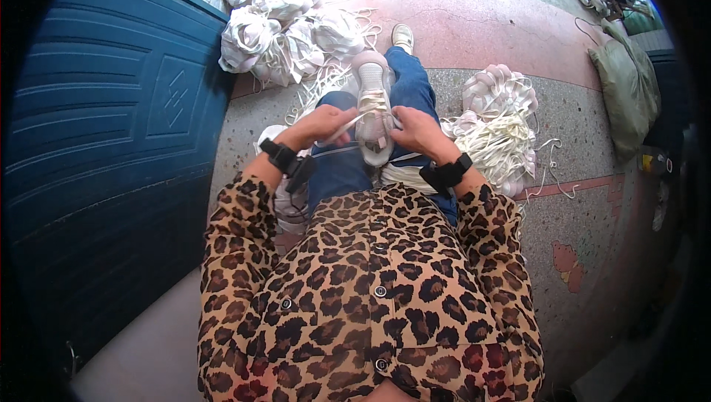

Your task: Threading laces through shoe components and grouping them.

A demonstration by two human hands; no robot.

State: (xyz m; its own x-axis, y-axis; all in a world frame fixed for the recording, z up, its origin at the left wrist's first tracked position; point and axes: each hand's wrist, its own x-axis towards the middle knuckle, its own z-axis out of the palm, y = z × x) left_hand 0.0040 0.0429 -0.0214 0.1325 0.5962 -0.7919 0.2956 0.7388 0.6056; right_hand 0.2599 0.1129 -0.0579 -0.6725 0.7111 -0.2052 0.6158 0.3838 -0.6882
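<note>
A pale pink-and-white mesh shoe upper [370, 76] lies lengthwise between my knees, with cream laces threaded across its middle. My left hand [331, 122] is closed on a shoelace [355, 120] that runs from its fingers to the eyelets. On the other side, my right hand [416, 133] is closed in a pinch beside the eyelets, on what looks like the other part of the same lace. Its fingertips partly hide the lace there. Both wrists wear black bands with small devices.
A large heap of bundled white shoe uppers [278, 28] lies ahead left, near a dark blue panelled door [111, 84]. To the right are a pile of cream laces [492, 143] and a round bundle of uppers [500, 91]. A grey-green sack [626, 91] stands further right.
</note>
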